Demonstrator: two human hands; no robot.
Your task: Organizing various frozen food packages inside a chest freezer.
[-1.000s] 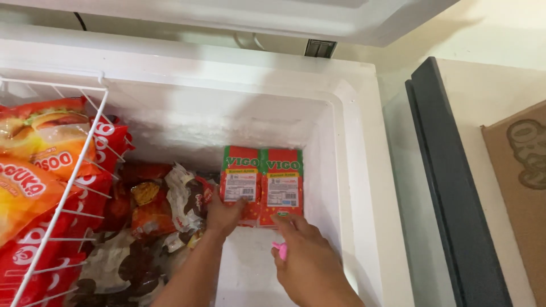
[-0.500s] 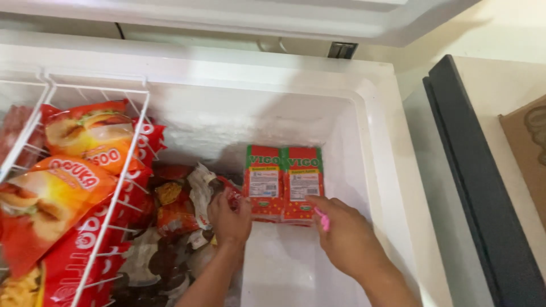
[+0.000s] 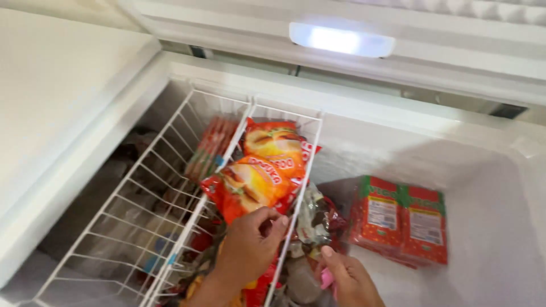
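I look down into an open white chest freezer (image 3: 472, 142). My left hand (image 3: 250, 247) grips the lower edge of an orange and red snack bag (image 3: 253, 185) that lies in a white wire basket (image 3: 284, 111). A second bag of the same kind (image 3: 276, 142) lies behind it. My right hand (image 3: 350, 281) is low at the frame's edge, over crumpled packets (image 3: 315, 219) on the freezer bottom, with a small pink object (image 3: 326, 278) in its fingers. Two red and green cartons (image 3: 401, 227) stand side by side against the frosty back wall, right of both hands.
A second wire basket (image 3: 142, 193) hangs to the left, nearly bare, with a red pack (image 3: 210, 148) at its far end and frosted bags beneath it. The raised lid with a lit lamp (image 3: 341, 41) is above. A white surface (image 3: 57, 85) borders the freezer's left side.
The view has swung left. Both hands have let go of the red and green cartons; my left hand moved left onto the orange bag in the basket, and my right hand dropped away.
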